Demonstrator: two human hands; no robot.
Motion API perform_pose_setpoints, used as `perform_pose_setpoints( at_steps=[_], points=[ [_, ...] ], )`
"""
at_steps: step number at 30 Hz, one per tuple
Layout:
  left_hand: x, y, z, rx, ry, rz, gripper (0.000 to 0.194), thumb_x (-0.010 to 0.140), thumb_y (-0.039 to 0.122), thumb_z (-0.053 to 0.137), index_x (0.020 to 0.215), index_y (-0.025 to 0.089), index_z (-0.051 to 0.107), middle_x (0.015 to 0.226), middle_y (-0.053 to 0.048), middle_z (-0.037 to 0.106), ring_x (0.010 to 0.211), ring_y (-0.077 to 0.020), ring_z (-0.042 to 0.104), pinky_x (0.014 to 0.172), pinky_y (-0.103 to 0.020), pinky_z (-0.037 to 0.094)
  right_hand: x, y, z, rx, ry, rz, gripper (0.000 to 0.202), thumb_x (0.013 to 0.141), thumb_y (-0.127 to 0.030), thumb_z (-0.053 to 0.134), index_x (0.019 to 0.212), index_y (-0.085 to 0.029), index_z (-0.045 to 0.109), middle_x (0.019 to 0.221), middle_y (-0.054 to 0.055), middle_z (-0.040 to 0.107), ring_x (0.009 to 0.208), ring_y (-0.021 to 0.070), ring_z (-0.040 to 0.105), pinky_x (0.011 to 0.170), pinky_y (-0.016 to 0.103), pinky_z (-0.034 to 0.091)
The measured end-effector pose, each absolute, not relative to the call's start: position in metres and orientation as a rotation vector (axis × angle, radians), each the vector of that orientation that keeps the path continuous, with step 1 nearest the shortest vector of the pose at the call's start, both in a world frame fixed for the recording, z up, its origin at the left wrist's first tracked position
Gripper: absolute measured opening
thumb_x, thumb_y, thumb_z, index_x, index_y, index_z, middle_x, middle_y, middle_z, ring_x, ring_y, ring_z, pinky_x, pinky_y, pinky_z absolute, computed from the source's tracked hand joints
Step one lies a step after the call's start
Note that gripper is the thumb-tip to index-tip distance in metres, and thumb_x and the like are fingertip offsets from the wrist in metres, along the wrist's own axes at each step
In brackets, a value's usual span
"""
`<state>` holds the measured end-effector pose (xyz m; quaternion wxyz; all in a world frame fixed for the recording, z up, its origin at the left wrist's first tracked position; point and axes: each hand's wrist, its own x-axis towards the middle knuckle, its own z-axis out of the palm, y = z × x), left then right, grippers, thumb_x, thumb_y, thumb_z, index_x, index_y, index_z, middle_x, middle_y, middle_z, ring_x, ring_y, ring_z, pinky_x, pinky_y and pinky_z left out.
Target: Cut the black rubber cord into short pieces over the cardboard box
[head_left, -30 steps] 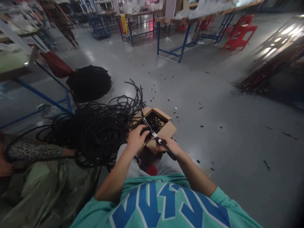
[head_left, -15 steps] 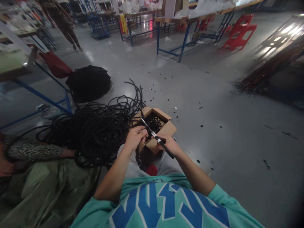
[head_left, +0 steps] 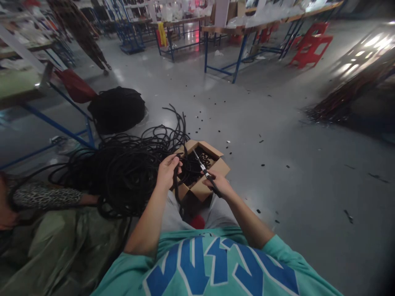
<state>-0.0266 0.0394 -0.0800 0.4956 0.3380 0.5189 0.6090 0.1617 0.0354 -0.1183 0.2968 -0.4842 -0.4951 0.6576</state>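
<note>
My left hand (head_left: 168,170) is closed, its fingertips pinched around a black cord (head_left: 176,185) that hangs down beside the box. In my right hand (head_left: 219,183) is a slim bladed tool (head_left: 200,164) with a bright metal blade and a dark handle; its exact kind is unclear. The blade points forward over an open cardboard box (head_left: 221,167). Short black pieces (head_left: 204,158) and loops of cord lie inside the box, between my legs. A big tangled heap of black cord (head_left: 132,164) spreads to the left of my left hand.
A black bundle (head_left: 117,109) sits beyond the heap, near a blue-legged table (head_left: 58,123). Small black scraps (head_left: 263,165) dot the floor. Someone's patterned sleeve or trouser leg (head_left: 46,195) is at left. Another person (head_left: 83,33) stands far left. Red stools (head_left: 311,49) are farther right.
My hands have moved apart: the left went left and slightly up with the cord. The tool's blade swung away from the left hand, pointing more forward over the box.
</note>
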Motion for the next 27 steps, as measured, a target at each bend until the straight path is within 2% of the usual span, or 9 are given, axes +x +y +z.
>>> perform_pose_setpoints(
  at_steps=[3, 9, 14, 17, 20, 24, 27],
  points=[
    [-0.038, 0.033, -0.087, 0.758, 1.218, 1.519, 0.037, 0.062, 0.037, 0.070, 0.087, 0.013, 0.056, 0.057, 0.004, 0.056, 0.040, -0.0044, 0.045, 0.040, -0.018, 0.031, 0.168, 0.021, -0.130, -1.326, -1.270, 1.772, 0.044, 0.059, -0.026, 0.060, 0.101, -0.014, 0.058, 0.044, -0.009, 0.043, 0.037, 0.0076, 0.037, 0.038, 0.021, 0.029],
    [-0.051, 0.015, -0.095, 0.606, 1.105, 1.489, 0.035, 0.055, 0.022, 0.071, 0.086, 0.013, 0.057, 0.069, 0.000, 0.060, 0.053, -0.0065, 0.052, 0.048, -0.020, 0.039, 0.172, -0.015, -0.152, -1.335, -1.195, 1.835, 0.040, 0.058, -0.032, 0.061, 0.095, -0.017, 0.061, 0.041, -0.008, 0.043, 0.035, 0.0098, 0.040, 0.038, 0.022, 0.030],
    [-0.036, -0.001, -0.092, 0.595, 1.048, 1.345, 0.038, 0.052, 0.024, 0.076, 0.082, 0.013, 0.056, 0.069, -0.001, 0.062, 0.051, -0.0073, 0.053, 0.049, -0.022, 0.042, 0.171, -0.031, -0.145, -1.286, -1.190, 1.879, 0.049, 0.059, -0.041, 0.064, 0.100, -0.013, 0.061, 0.045, -0.004, 0.048, 0.037, 0.0111, 0.044, 0.037, 0.022, 0.033],
    [-0.027, -0.011, -0.086, 0.672, 1.038, 1.320, 0.045, 0.054, 0.033, 0.077, 0.088, 0.017, 0.053, 0.065, 0.001, 0.062, 0.047, -0.0087, 0.054, 0.047, -0.022, 0.041, 0.174, -0.038, -0.132, -1.231, -1.216, 1.901, 0.055, 0.062, -0.046, 0.065, 0.105, -0.014, 0.059, 0.049, -0.002, 0.052, 0.039, 0.0123, 0.049, 0.039, 0.023, 0.036],
    [-0.022, -0.019, -0.077, 0.766, 1.020, 1.340, 0.047, 0.056, 0.040, 0.075, 0.090, 0.018, 0.051, 0.061, 0.003, 0.061, 0.043, -0.0077, 0.050, 0.043, -0.021, 0.037, 0.179, -0.044, -0.121, -1.180, -1.255, 1.898, 0.058, 0.060, -0.047, 0.067, 0.106, -0.014, 0.059, 0.048, -0.004, 0.050, 0.040, 0.0124, 0.049, 0.040, 0.023, 0.037],
    [-0.018, -0.032, -0.061, 0.792, 0.966, 1.360, 0.038, 0.056, 0.034, 0.075, 0.082, 0.015, 0.054, 0.066, 0.002, 0.060, 0.046, -0.0063, 0.050, 0.046, -0.020, 0.038, 0.188, -0.055, -0.112, -1.136, -1.414, 1.803, 0.061, 0.064, -0.052, 0.063, 0.109, -0.012, 0.057, 0.049, -0.002, 0.051, 0.043, 0.0141, 0.050, 0.042, 0.024, 0.038],
    [-0.014, -0.043, -0.051, 0.779, 0.891, 1.330, 0.038, 0.054, 0.027, 0.075, 0.084, 0.014, 0.057, 0.075, -0.002, 0.061, 0.057, -0.0084, 0.054, 0.052, -0.023, 0.042, 0.195, -0.064, -0.103, -1.144, -1.600, 1.629, 0.059, 0.067, -0.052, 0.061, 0.110, -0.012, 0.058, 0.063, 0.002, 0.060, 0.056, 0.0161, 0.056, 0.052, 0.025, 0.043]
  ],
)
